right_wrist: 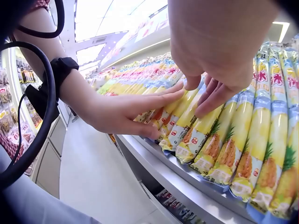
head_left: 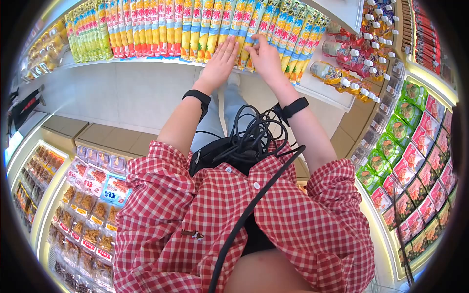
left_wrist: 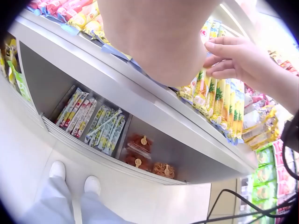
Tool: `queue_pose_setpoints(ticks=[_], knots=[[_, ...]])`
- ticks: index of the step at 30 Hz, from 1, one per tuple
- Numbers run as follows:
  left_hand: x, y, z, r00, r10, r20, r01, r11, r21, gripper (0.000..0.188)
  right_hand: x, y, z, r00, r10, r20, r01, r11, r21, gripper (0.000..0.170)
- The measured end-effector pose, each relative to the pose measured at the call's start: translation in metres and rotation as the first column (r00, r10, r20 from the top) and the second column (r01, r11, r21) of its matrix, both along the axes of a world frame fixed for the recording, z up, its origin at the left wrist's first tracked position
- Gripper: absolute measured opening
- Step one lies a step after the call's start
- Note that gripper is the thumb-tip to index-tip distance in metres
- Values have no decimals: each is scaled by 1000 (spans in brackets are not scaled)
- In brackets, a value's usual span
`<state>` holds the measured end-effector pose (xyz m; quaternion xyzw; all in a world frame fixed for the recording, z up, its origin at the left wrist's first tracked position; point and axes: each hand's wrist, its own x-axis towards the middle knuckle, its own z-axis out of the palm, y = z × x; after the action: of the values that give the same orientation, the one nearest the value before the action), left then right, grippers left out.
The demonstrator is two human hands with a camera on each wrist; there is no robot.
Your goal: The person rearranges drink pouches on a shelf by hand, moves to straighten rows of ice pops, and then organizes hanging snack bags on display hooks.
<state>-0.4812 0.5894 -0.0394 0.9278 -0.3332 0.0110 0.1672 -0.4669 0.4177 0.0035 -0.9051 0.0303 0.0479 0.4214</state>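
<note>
A long row of slim, upright ice pop packets [head_left: 212, 29] with yellow pineapple prints leans on the shelf. My left hand [head_left: 223, 61] lies flat over the packets, its fingers straight and close together. Just to its right, my right hand [head_left: 266, 57] has its fingers loosely bent, the fingertips on the packet fronts. In the right wrist view, fingers of my right hand [right_wrist: 217, 77] reach down onto yellow packets [right_wrist: 210, 133] beside the left hand [right_wrist: 126, 112]. The left wrist view shows mostly the back of the left hand [left_wrist: 154, 37], its fingers hidden.
A metal shelf edge [left_wrist: 121, 88] runs below the packets, above a lower bay with bins of sticks [left_wrist: 105, 128]. Pouches with white caps [head_left: 342, 80] stand to the right. Black cables [head_left: 259, 127] hang at my waist. Snack racks [head_left: 415, 151] flank the aisle.
</note>
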Motion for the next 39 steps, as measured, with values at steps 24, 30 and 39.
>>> queue_pose_setpoints(ticks=[24, 30, 39], knots=[[-6, -14, 13, 998, 44, 37, -48, 990, 136, 72, 26, -6, 15, 998, -48, -29, 36, 949, -313, 26], [-6, -14, 16, 998, 64, 3, -64, 994, 87, 73, 22, -8, 8, 997, -81, -9, 77, 968, -237, 23], [-6, -15, 12, 997, 77, -10, -76, 994, 78, 69, 49, -5, 19, 994, -108, -9, 92, 881, -465, 33]])
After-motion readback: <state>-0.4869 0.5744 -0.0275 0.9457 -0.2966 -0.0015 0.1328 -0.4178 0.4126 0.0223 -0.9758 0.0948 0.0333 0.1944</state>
